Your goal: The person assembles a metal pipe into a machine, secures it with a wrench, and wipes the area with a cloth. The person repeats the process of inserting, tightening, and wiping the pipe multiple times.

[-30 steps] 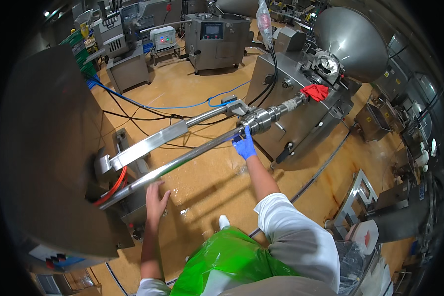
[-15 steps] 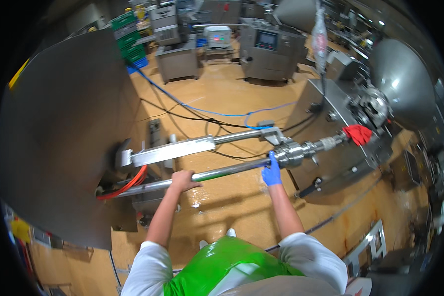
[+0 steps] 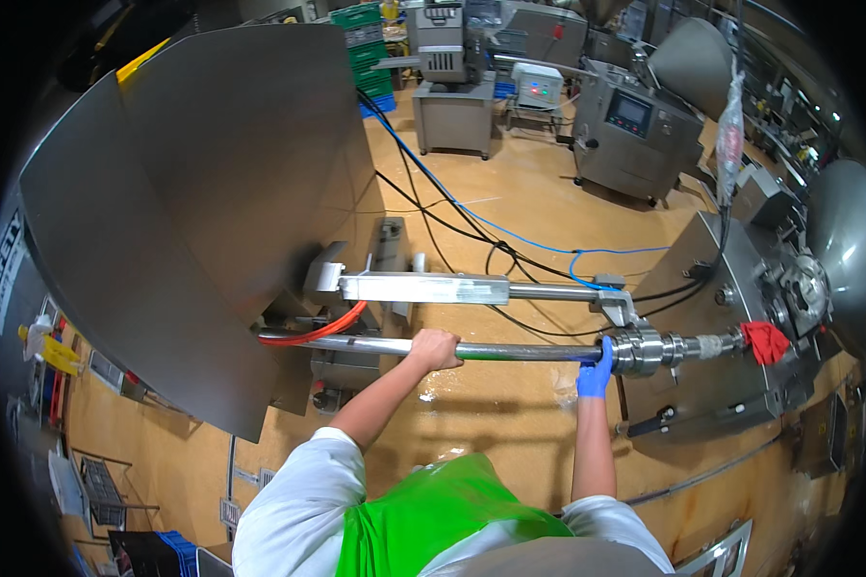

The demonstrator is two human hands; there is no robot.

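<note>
A long steel pipe (image 3: 520, 353) runs across in front of me, from the big steel housing on the left to a ribbed metal coupling (image 3: 637, 352) on the right. My bare left hand (image 3: 435, 350) is wrapped over the pipe near its middle. In a blue glove, my right hand (image 3: 595, 373) grips the pipe's right end, right beside the coupling; its fingers are partly hidden behind the pipe. Above the pipe lies a steel arm with a square sleeve (image 3: 423, 288), joined to the coupling by a bracket (image 3: 616, 306). An orange-red hose (image 3: 329, 327) curves along the pipe's left end.
The tall curved steel housing (image 3: 250, 163) fills the left. At the right stands a steel machine (image 3: 683, 288) with a hopper (image 3: 842, 221) and a red cloth (image 3: 765, 342) on its outlet. Blue and black cables (image 3: 491, 226) cross the tan floor. Farther back are wheeled machines (image 3: 635, 130).
My view has swung left, so everything sits farther right in the picture. Both hands keep hold of the pipe in about the same places.
</note>
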